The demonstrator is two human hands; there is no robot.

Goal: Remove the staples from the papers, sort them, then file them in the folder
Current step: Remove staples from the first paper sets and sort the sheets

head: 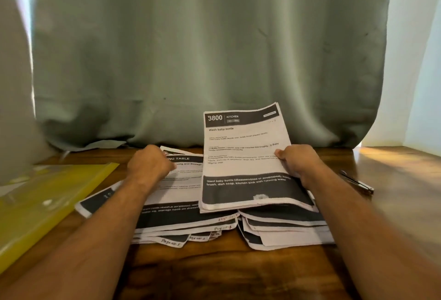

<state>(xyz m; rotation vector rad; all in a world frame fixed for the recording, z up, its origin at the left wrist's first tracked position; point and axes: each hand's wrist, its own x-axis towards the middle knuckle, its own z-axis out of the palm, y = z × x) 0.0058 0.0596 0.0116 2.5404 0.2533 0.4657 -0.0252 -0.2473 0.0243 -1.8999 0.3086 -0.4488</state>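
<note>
My right hand (297, 162) gripped a tilted sheaf of black-banded printed sheets (245, 156) above loose pages (186, 218) spread on the wooden desk (214, 273), my left hand (150, 163) curled on those pages, the translucent yellow plastic folder (47, 206) lying left.

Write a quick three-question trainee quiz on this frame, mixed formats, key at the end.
1. True or false: the right hand grips the right edge of the raised sheaf headed "Wash baby bottle".
2. Multiple choice: where does the yellow folder lie? A) under the right pile B) on the table at the person's left C) upright against the curtain
3. Fill in: the left hand rests, fingers curled, on the left ___ of papers.

Key: 1 true. 2 B. 3 pile. Whether the left hand actually pinches a sheet cannot be told. A metal tool, probably the staple remover, lies untouched to the right.
</note>
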